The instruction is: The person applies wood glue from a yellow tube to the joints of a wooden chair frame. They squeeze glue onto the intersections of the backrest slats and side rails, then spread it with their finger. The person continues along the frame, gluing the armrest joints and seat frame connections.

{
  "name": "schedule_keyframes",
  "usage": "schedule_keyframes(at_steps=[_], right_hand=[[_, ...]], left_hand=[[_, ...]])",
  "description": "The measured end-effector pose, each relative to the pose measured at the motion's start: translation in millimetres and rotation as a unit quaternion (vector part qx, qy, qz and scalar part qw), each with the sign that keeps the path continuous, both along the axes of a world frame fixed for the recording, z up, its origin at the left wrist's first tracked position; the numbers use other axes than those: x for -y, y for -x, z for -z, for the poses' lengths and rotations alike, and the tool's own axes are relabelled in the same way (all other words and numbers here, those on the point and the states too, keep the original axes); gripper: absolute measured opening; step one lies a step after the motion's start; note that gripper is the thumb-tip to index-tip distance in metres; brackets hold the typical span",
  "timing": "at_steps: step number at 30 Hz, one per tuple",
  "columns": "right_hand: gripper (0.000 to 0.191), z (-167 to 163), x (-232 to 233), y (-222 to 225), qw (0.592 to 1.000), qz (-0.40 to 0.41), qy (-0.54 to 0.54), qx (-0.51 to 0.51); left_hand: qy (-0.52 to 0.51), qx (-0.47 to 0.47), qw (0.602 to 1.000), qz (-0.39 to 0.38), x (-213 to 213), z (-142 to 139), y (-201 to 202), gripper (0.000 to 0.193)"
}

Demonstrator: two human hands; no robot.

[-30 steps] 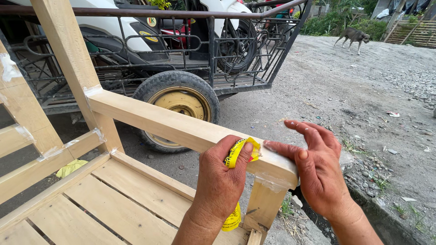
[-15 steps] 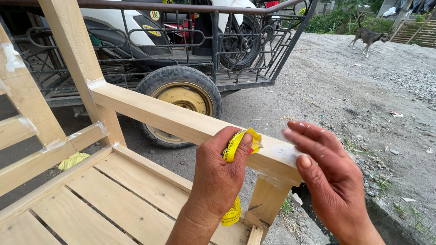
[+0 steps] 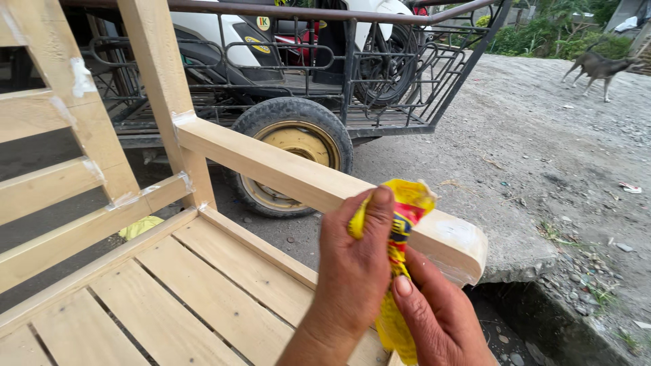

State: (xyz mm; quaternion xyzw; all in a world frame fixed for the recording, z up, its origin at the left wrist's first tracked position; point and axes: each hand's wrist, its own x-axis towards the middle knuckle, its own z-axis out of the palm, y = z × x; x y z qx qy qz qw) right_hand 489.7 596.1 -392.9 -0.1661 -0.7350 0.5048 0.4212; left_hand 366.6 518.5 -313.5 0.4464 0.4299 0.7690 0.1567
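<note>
Both hands on the yellow packet (image 3: 400, 224), held just above the near end of the armrest (image 3: 319, 179). Left hand (image 3: 352, 271) grip clamped on its top, right hand (image 3: 437, 315) pinching lower down. A second ago right was spread open beside it. Looks like squeezing; next calls for steady pressure onto the wood.

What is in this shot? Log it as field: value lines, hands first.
left hand: grips the top of a yellow plastic packet
right hand: fingers on the packet's lower part
packet: crumpled, held in front of the armrest
furniture: unpainted wooden bench, slatted seat
behind: metal-framed cart with a yellow-rimmed wheel
far right: a dog on the gravel
</note>
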Motion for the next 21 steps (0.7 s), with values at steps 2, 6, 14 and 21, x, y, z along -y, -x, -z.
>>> schedule_keyframes(at_steps=[2,6,14,21], right_hand=[[0.051,10,-4,5,1.0,-0.007,-0.025,0.004],[0.053,28,-3,10,0.999,0.004,-0.031,-0.025],[0.031,76,21,20,0.927,0.203,0.231,-0.216],[0.037,106,18,15,0.908,0.111,0.348,-0.204]], left_hand=[[-0.028,-0.076,0.994,-0.08,-4,5,-5,0.049],[0.013,-0.221,0.968,-0.115,-1,12,-2,0.048],[0.105,-0.236,0.96,0.11,35,33,22,0.041],[0.053,-0.155,0.969,0.183,26,58,10,0.034]])
